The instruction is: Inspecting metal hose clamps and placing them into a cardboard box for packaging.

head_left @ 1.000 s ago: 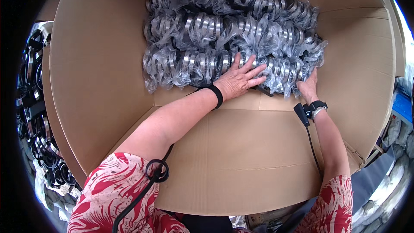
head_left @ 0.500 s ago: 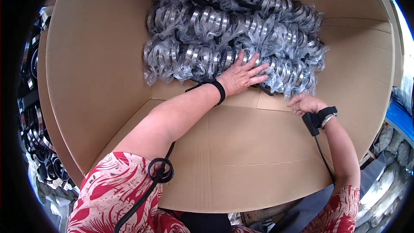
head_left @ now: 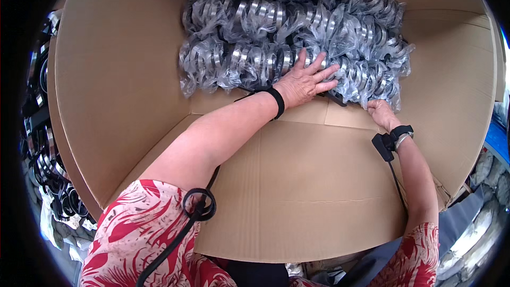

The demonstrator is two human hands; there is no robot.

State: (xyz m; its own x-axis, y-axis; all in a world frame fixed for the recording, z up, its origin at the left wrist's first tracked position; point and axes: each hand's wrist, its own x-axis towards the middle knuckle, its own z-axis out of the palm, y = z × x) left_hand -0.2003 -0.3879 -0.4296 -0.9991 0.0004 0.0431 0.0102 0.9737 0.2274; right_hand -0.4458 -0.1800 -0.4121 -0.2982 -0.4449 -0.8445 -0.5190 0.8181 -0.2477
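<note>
Three rows of silver metal rings with dark parts, wrapped in clear plastic, lie against the far side inside a large cardboard box (head_left: 297, 180). On the nearest row of wrapped rings (head_left: 244, 66) my left hand (head_left: 303, 82) rests with its fingers spread, palm down. My right hand (head_left: 383, 114) is at the near right end of that row, its fingers curled against the lower edge of the clear plastic wrapping (head_left: 366, 93). The fingertips are partly hidden there. A thin dark strip (head_left: 336, 99) sticks out from under the row between my hands.
The box's tall left wall (head_left: 122, 74) and right wall (head_left: 451, 85) stand on either side of my arms. Outside it, on the left, are stacked black and silver parts (head_left: 50, 170). Pale wrapped bundles (head_left: 467, 239) lie at the lower right. A black cable (head_left: 175, 244) runs along my left arm.
My right hand has moved up to the near right end of the front row and curled its fingers at the plastic. My left hand stays spread on the row. The view has shifted slightly.
</note>
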